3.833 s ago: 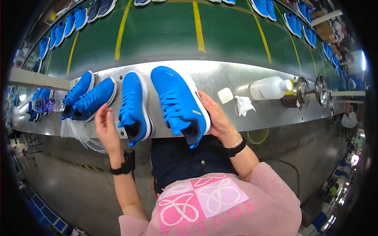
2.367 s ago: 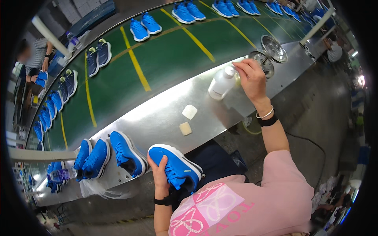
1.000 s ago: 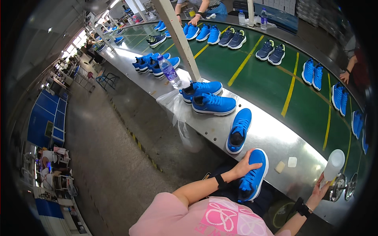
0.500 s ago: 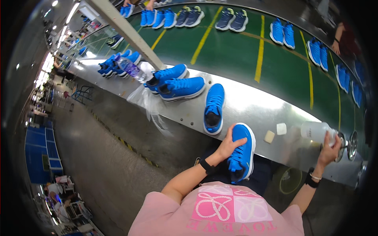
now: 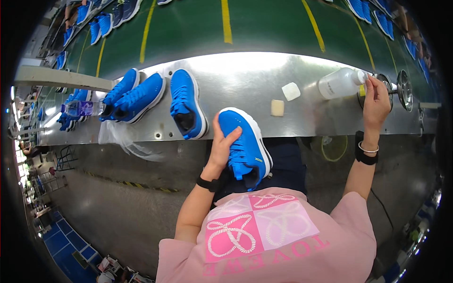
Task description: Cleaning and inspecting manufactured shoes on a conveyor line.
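A blue sneaker [image 5: 243, 137] with a white sole is gripped in my left hand [image 5: 221, 150], thumb across its upper, in front of the metal ledge. My right hand [image 5: 376, 104] is closed, its fingertips pinching the cap end of a translucent white bottle [image 5: 336, 85]. That bottle points sideways over the ledge; whether it rests there I cannot tell. Between the hands, on the metal, are a white block [image 5: 291, 91] and a cream sponge-like block [image 5: 277, 108]. Just left of the held shoe stands another blue sneaker [image 5: 183, 96].
Beyond the metal ledge [image 5: 226, 70] runs a green conveyor [image 5: 269, 28] with yellow stripes and pairs of shoes. More blue sneakers [image 5: 141, 96], a clear drink bottle [image 5: 85, 108] and a plastic bag [image 5: 123, 137] sit at left, under a beam [image 5: 66, 78]. Metal discs [image 5: 404, 92] stand at far right.
The view has turned, so the scene sits differently in the picture. My left hand still holds the sneaker. The right hand's fingers have shifted to the bottle's cap end.
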`<action>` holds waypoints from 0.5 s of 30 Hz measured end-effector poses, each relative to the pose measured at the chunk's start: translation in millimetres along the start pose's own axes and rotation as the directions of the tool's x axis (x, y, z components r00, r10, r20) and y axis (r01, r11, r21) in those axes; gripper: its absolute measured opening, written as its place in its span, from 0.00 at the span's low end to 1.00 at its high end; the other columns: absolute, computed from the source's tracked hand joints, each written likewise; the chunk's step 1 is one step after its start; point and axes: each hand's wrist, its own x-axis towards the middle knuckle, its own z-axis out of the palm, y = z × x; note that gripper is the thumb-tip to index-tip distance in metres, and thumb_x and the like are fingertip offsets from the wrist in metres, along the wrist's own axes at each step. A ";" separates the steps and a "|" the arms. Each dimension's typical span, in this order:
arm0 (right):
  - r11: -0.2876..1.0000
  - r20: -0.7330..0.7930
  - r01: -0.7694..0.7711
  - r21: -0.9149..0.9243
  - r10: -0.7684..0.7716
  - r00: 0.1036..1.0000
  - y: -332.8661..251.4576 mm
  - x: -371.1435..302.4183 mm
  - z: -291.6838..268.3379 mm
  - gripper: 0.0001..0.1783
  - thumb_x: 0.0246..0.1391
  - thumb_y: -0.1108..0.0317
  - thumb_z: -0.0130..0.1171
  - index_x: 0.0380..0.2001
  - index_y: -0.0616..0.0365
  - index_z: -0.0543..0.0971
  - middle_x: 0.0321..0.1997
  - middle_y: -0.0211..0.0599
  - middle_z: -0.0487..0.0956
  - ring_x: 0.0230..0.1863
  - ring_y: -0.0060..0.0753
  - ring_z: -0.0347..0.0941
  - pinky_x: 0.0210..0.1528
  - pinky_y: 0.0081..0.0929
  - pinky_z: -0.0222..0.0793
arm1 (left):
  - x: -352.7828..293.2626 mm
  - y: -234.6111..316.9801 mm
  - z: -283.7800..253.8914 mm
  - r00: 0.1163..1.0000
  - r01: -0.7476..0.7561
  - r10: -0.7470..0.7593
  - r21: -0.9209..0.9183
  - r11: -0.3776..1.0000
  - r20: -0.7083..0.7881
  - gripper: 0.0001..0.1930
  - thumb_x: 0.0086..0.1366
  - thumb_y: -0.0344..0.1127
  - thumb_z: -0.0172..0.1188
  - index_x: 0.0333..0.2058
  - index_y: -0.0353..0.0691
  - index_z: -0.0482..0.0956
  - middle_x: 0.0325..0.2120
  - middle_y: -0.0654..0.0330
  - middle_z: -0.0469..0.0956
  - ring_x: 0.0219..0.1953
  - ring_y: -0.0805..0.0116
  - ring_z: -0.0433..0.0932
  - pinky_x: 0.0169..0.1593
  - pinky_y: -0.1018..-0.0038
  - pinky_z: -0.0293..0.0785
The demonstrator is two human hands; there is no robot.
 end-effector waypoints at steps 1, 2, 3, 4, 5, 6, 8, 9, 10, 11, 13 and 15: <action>1.000 0.007 -0.004 -0.010 0.004 1.000 -9.5 -4.1 2.2 0.08 0.63 0.73 0.60 0.42 0.63 0.83 0.40 0.35 0.82 0.41 0.25 0.78 0.46 0.22 0.73 | -0.3 0.8 0.9 1.000 0.007 -0.007 0.000 1.000 0.002 0.39 0.66 0.35 0.62 0.68 0.39 0.48 0.56 0.51 0.68 0.55 0.64 0.72 0.57 0.69 0.72; 0.999 -0.048 0.024 -0.023 -0.026 0.999 -24.6 -10.1 5.3 0.07 0.62 0.73 0.60 0.42 0.63 0.83 0.40 0.35 0.82 0.41 0.25 0.78 0.46 0.23 0.73 | -0.4 2.7 2.5 1.000 0.018 -0.018 -0.005 1.000 0.003 0.39 0.66 0.35 0.62 0.68 0.39 0.48 0.56 0.51 0.68 0.55 0.64 0.72 0.57 0.69 0.72; 0.998 -0.101 0.053 -0.040 -0.057 0.993 -39.5 -16.5 8.6 0.07 0.62 0.74 0.61 0.42 0.62 0.83 0.40 0.35 0.83 0.40 0.25 0.78 0.45 0.24 0.74 | -1.4 4.9 4.9 1.000 0.029 -0.029 -0.004 1.000 0.000 0.39 0.66 0.35 0.62 0.68 0.39 0.48 0.56 0.51 0.67 0.55 0.63 0.72 0.58 0.68 0.72; 0.996 -0.079 0.040 0.078 -0.034 0.996 -50.2 -26.8 15.1 0.05 0.60 0.75 0.62 0.40 0.61 0.83 0.40 0.36 0.83 0.40 0.27 0.79 0.43 0.25 0.75 | -2.8 5.9 6.5 0.999 0.042 -0.042 -0.002 0.999 0.000 0.39 0.66 0.36 0.62 0.68 0.39 0.47 0.56 0.50 0.67 0.55 0.62 0.72 0.58 0.68 0.72; 0.993 0.028 0.052 0.110 -0.056 0.998 -64.8 -38.6 22.3 0.05 0.59 0.76 0.62 0.39 0.61 0.83 0.40 0.37 0.83 0.40 0.29 0.80 0.43 0.25 0.75 | -3.2 4.4 6.5 0.998 0.057 -0.057 -0.005 0.998 0.007 0.39 0.66 0.36 0.62 0.68 0.39 0.47 0.56 0.50 0.67 0.55 0.62 0.72 0.58 0.68 0.72; 0.987 0.134 0.059 0.152 -0.080 0.988 -80.8 -51.3 33.5 0.05 0.59 0.76 0.62 0.39 0.60 0.83 0.39 0.38 0.83 0.40 0.31 0.80 0.43 0.26 0.75 | -3.8 3.2 5.4 0.999 0.039 -0.039 0.014 0.999 -0.013 0.40 0.66 0.36 0.62 0.69 0.39 0.47 0.56 0.50 0.67 0.56 0.62 0.71 0.59 0.67 0.72; 0.949 0.380 -0.099 0.298 -0.024 0.924 -108.6 -81.2 60.6 0.07 0.55 0.76 0.64 0.39 0.57 0.83 0.39 0.39 0.83 0.38 0.36 0.81 0.41 0.28 0.76 | -3.3 2.8 5.1 0.999 0.046 -0.045 0.022 0.999 -0.030 0.40 0.66 0.36 0.62 0.69 0.39 0.46 0.57 0.49 0.67 0.57 0.61 0.71 0.59 0.67 0.71; 0.905 0.424 -0.108 0.411 -0.085 0.902 -117.9 -95.9 75.2 0.08 0.53 0.76 0.66 0.38 0.57 0.83 0.38 0.39 0.83 0.37 0.38 0.81 0.40 0.29 0.76 | -3.4 2.0 3.2 0.998 0.057 -0.056 0.019 0.998 -0.032 0.40 0.66 0.36 0.62 0.69 0.39 0.46 0.57 0.49 0.67 0.57 0.61 0.71 0.59 0.67 0.71; 0.871 0.519 -0.211 0.443 -0.057 0.853 -129.8 -105.4 80.5 0.09 0.52 0.76 0.66 0.38 0.57 0.83 0.38 0.40 0.82 0.37 0.39 0.80 0.40 0.29 0.76 | -2.2 0.6 1.2 0.999 0.046 -0.045 0.027 0.999 -0.029 0.40 0.66 0.36 0.62 0.69 0.39 0.46 0.57 0.49 0.66 0.57 0.61 0.71 0.59 0.67 0.71; 0.828 0.607 -0.317 0.463 -0.036 0.794 -139.8 -114.1 84.5 0.09 0.51 0.77 0.66 0.38 0.58 0.83 0.38 0.41 0.82 0.37 0.41 0.80 0.40 0.30 0.76 | -1.5 -0.5 0.9 0.999 0.035 -0.034 0.038 0.999 -0.026 0.40 0.66 0.36 0.62 0.69 0.39 0.46 0.57 0.49 0.66 0.57 0.61 0.71 0.59 0.67 0.71; 0.810 0.506 -0.210 0.547 -0.121 0.854 -149.7 -129.4 98.6 0.09 0.51 0.77 0.67 0.37 0.59 0.82 0.38 0.42 0.81 0.37 0.41 0.80 0.39 0.31 0.76 | -1.9 3.9 5.6 0.998 0.049 -0.048 0.029 0.998 -0.033 0.40 0.66 0.37 0.62 0.69 0.39 0.47 0.57 0.49 0.67 0.57 0.60 0.71 0.59 0.67 0.71; 0.815 0.502 -0.203 0.542 -0.121 0.856 -156.6 -134.2 103.6 0.09 0.49 0.77 0.67 0.36 0.60 0.83 0.38 0.42 0.81 0.37 0.41 0.79 0.39 0.32 0.76 | -1.1 4.7 7.2 0.998 0.038 -0.035 0.054 0.998 -0.051 0.40 0.66 0.37 0.63 0.69 0.38 0.48 0.57 0.49 0.66 0.57 0.61 0.70 0.59 0.67 0.71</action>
